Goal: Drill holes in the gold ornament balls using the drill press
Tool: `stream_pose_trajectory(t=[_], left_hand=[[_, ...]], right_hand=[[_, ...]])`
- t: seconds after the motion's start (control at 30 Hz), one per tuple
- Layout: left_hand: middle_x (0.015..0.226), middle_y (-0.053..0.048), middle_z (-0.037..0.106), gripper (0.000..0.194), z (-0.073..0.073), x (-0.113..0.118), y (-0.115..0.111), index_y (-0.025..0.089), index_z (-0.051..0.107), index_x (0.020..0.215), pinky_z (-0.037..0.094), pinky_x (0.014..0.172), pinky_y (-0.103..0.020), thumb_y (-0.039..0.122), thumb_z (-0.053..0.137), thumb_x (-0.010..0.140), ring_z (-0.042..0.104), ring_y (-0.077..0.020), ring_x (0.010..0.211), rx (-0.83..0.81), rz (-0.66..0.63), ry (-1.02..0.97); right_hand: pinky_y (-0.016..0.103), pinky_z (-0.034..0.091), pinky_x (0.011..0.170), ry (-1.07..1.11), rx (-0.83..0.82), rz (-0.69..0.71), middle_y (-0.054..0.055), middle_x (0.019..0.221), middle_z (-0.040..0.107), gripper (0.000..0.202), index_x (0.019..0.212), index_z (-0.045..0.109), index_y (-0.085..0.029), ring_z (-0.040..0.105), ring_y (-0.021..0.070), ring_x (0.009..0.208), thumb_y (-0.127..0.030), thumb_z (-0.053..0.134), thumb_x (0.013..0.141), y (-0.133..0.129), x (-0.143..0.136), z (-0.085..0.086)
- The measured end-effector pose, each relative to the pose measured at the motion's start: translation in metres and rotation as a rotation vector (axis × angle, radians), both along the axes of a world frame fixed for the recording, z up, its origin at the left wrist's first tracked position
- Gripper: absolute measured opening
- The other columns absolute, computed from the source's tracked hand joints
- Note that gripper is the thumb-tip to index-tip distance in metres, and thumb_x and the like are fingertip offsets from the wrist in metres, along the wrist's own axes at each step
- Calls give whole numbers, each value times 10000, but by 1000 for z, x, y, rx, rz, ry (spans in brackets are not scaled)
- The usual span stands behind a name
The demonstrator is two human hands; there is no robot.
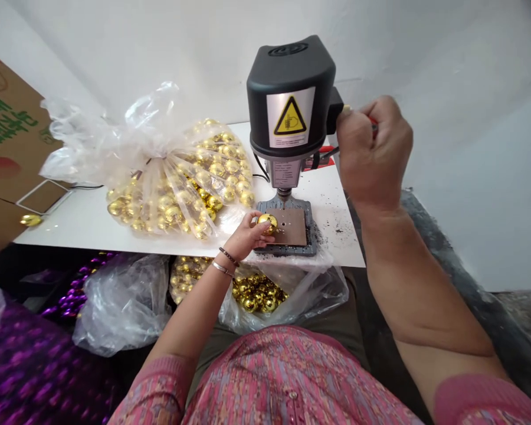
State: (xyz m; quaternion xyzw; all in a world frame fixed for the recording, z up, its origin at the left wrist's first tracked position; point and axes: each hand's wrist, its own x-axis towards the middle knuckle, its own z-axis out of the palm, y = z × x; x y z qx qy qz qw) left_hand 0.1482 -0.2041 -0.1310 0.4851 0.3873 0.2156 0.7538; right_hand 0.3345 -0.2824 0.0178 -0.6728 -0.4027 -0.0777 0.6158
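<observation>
A gold ball point(266, 222) is pinched in the left hand point(246, 237) fingertips, held on the brown plate point(292, 227) of the drill press point(291, 112), just below and slightly left of the bit. The right hand point(371, 154) is closed in a fist around the press lever, red grip partly hidden. A bag of gold balls point(177, 177) lies left of the grip; a second bag point(259, 292) sits below it, under the white table point(88, 221) edge.
</observation>
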Motion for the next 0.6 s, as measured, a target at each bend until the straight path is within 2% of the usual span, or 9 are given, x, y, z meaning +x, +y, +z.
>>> stream_pose_trajectory(t=[0.1,0.23,0.37,0.47,0.6], left_hand=[[719,67,614,558,1,15,1,221,417,1021,340,418,-149,382,821,671,540,-48,437,148,37,90],[710,69,604,521,3,26,2,213,417,1012,364,430,-160,354,799,689,524,-47,448,242,32,143],[746,62,597,493,0,28,2,200,449,1035,391,456,-165,317,784,693,514,-41,475,324,2,207],[855,25,623,496,-3,30,2,189,494,1090,445,508,-194,294,774,694,541,-56,547,405,0,283],[955,-30,669,501,0,35,3,162,599,1126,507,686,-257,289,793,682,606,-122,739,617,-40,454]], right_hand=[[251,207,629,1,-80,-12,-57,566,245,365,602,262,-172,187,34,589,-221,485,886,11,10,17],[259,210,624,46,-145,46,-30,601,347,347,589,377,-159,252,42,604,-280,450,906,27,24,30],[276,251,613,90,-158,57,-15,592,384,357,578,399,-178,307,69,593,-284,429,917,36,30,32],[283,277,619,102,-138,57,-19,607,411,352,578,399,-186,336,73,603,-285,436,914,37,29,31],[236,282,642,97,-105,85,-41,629,381,354,615,397,-157,330,36,626,-318,397,929,36,28,28]])
